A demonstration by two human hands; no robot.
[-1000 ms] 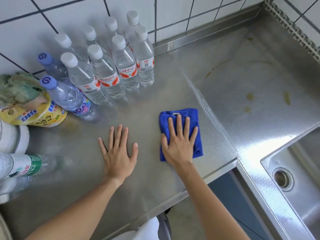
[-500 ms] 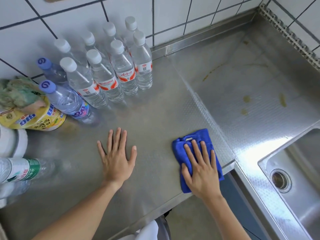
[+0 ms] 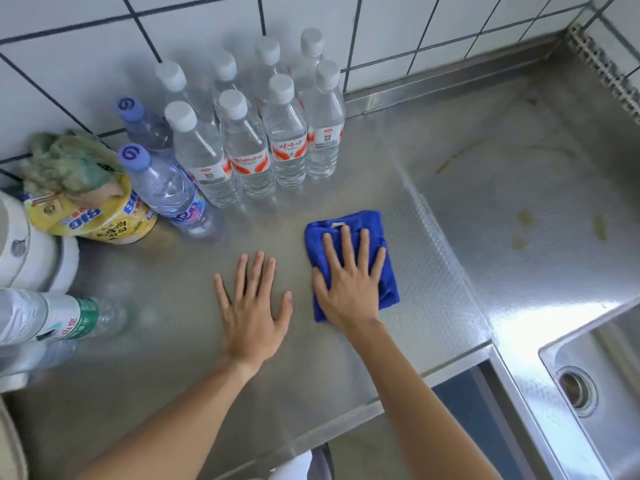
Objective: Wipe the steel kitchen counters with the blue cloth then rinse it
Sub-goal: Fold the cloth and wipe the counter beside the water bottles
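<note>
A folded blue cloth [image 3: 387, 268] lies flat on the steel counter [image 3: 145, 393], near its middle. My right hand [image 3: 349, 282] presses down on the cloth with fingers spread, covering most of it. My left hand [image 3: 252, 310] rests palm-down on the bare steel just left of the cloth, fingers apart, holding nothing. Yellowish stains [image 3: 523, 220] mark the right counter section. The sink [image 3: 609, 379] with its drain [image 3: 576, 389] sits at the lower right.
Several water bottles [image 3: 263, 140] stand against the tiled wall behind the hands. A yellow tub [image 3: 104, 220] topped with a green rag, a white appliance [image 3: 27, 251] and a lying bottle [image 3: 59, 317] crowd the left edge. The counter's front edge [image 3: 346, 410] runs below my forearms.
My right hand slid the cloth from near the front edge back up and to the left, closer to the bottles. My left hand stayed flat in place.
</note>
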